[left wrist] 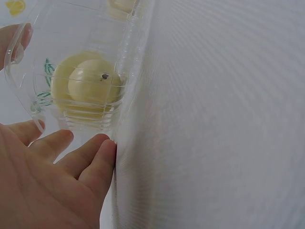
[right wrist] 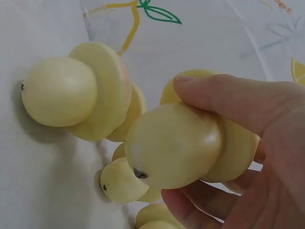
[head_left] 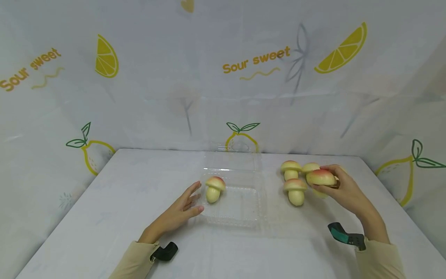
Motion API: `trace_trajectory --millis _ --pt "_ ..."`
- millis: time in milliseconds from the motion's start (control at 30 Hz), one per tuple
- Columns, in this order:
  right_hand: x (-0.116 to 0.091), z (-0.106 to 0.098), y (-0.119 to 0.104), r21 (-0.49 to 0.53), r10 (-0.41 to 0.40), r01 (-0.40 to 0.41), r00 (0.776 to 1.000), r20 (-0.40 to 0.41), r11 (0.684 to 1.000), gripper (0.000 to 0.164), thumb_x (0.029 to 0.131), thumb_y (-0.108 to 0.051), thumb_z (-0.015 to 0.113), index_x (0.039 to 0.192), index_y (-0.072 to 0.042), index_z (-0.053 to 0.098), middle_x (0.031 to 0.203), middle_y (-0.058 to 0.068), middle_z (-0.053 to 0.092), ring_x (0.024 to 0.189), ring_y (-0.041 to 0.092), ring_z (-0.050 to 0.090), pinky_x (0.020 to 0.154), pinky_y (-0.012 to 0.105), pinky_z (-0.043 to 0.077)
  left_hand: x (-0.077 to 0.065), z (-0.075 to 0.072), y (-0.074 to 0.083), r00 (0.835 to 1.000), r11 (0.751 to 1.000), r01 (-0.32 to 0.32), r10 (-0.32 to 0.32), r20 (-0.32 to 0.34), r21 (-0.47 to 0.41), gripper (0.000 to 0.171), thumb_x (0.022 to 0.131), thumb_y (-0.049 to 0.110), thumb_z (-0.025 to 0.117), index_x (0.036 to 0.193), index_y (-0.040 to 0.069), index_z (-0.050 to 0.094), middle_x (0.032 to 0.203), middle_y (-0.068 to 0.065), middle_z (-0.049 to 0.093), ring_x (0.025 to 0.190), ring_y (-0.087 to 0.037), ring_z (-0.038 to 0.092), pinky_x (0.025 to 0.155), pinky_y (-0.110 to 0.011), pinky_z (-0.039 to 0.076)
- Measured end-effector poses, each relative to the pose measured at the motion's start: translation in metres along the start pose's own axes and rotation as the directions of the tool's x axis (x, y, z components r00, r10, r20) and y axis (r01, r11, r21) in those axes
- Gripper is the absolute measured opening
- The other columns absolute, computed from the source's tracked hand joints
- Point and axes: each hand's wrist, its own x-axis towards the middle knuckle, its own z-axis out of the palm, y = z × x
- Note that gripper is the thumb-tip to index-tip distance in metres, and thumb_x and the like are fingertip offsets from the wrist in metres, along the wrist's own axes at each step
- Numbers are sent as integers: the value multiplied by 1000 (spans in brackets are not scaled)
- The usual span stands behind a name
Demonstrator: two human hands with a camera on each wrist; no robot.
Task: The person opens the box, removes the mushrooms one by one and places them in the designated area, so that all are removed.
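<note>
My right hand grips a toy mushroom with a yellow stem and red-tinged cap. In the right wrist view the thumb lies across its cap, and the stem points away from the palm. More mushrooms stand just left of and behind that hand, among them one nearer and one farther back. With fingers extended, my left hand touches the left side of a clear plastic box. Inside the box, by its left wall, stands one mushroom.
The box's clear hinged lid stands raised at the back. A white cloth covers the table, and behind it hangs a sheet printed with lemons and lettering. Wrist mounts sit on both forearms.
</note>
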Motion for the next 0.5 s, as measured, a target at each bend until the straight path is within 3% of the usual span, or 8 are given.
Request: trace_trajectory --millis 300,500 --pt "0 0 10 -18 49 -49 999 12 999 58 94 -22 70 136 3 40 129 13 42 92 -8 48 69 17 50 0 0 1 1000 1000 0 0 0 0 84 98 31 63 161 19 8 168 -6 11 151 -35 25 122 -54 26" --pt "-2 -2 12 -87 122 -115 989 81 990 72 95 -33 68 144 5 33 133 28 46 109 32 57 70 21 48 0 0 1 1000 1000 6 -6 -2 2 84 98 31 63 161 19 8 168 -5 11 151 -35 25 121 -54 26"
